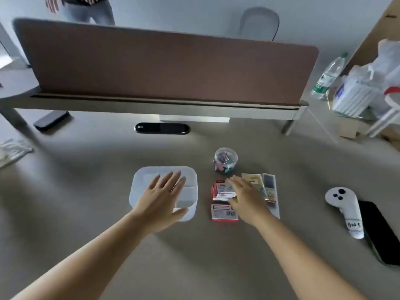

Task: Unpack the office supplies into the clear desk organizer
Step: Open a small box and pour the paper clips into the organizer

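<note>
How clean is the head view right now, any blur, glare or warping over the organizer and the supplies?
Head view: the right hand is motion-smeared over the red-and-white boxes, whose print is unreadable; the left hand over the clear organizer is sharper; a bright glare patch lies on the desk under the divider; wide-angle warping bows the divider and the desk edges.

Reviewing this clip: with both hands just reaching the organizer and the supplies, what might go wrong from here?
1. The left hand lies flat over the clear desk organizer, covering compartments, so it may block items going in.
2. The right hand hovers over loosely piled red-and-white boxes and flat packets; grabbing one could scatter the others.
3. The small round jar of clips stands just behind the pile and might get knocked.
</note>
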### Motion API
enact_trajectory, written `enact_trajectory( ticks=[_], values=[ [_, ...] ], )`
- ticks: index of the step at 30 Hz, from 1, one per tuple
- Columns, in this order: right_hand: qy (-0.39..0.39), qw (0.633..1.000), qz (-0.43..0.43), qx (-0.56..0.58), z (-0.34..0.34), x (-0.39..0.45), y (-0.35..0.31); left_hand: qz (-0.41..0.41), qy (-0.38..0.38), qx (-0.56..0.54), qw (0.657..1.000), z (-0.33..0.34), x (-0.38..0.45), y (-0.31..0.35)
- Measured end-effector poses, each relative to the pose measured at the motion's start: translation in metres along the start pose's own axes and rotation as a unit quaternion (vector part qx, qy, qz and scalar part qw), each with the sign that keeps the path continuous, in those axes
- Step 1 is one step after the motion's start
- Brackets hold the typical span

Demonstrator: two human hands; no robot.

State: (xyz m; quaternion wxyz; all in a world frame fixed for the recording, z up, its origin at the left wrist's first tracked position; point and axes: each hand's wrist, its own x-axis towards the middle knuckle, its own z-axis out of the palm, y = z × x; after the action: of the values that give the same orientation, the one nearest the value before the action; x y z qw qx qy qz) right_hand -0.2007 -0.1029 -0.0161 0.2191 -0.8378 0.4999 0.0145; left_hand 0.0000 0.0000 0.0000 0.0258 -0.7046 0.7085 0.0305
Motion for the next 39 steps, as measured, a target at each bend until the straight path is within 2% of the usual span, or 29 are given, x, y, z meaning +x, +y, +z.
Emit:
enact_trajectory(
  ticks=[2, 8, 11, 18, 23, 26, 33, 39],
  values=[
    [-0.009, 1.0, -0.001, -0.004, 0.006, 0.014, 0.004, -0.006, -0.027, -0.056, 0.998, 0.011, 0.007, 0.003],
    [0.011, 0.999, -0.045, -0.011, 0.009, 0.028, 0.01, -0.038, -0.045, -0.044, 0.997, 0.02, 0.007, 0.008],
    [0.013, 0.995, -0.094, 0.039, 0.002, 0.02, 0.006, -0.056, -0.044, -0.072, 0.995, 0.012, 0.004, 0.013],
    [0.012, 0.965, -0.177, 0.195, -0.016, -0.011, -0.037, -0.081, 0.014, -0.195, 0.977, -0.016, -0.012, 0.016],
    [0.016, 0.949, -0.216, 0.231, -0.019, -0.023, -0.07, -0.111, 0.051, -0.259, 0.958, -0.028, -0.03, 0.006],
    [0.024, 0.945, -0.225, 0.235, -0.018, -0.027, -0.085, -0.122, 0.079, -0.33, 0.933, -0.033, -0.04, -0.001],
    [0.001, 0.942, -0.259, 0.214, -0.022, -0.028, -0.1, -0.165, 0.036, -0.515, 0.84, -0.034, -0.049, -0.015],
    [0.016, 0.939, -0.297, 0.173, -0.021, -0.022, -0.111, -0.164, 0.041, -0.572, 0.803, -0.037, -0.052, -0.02]
  ],
)
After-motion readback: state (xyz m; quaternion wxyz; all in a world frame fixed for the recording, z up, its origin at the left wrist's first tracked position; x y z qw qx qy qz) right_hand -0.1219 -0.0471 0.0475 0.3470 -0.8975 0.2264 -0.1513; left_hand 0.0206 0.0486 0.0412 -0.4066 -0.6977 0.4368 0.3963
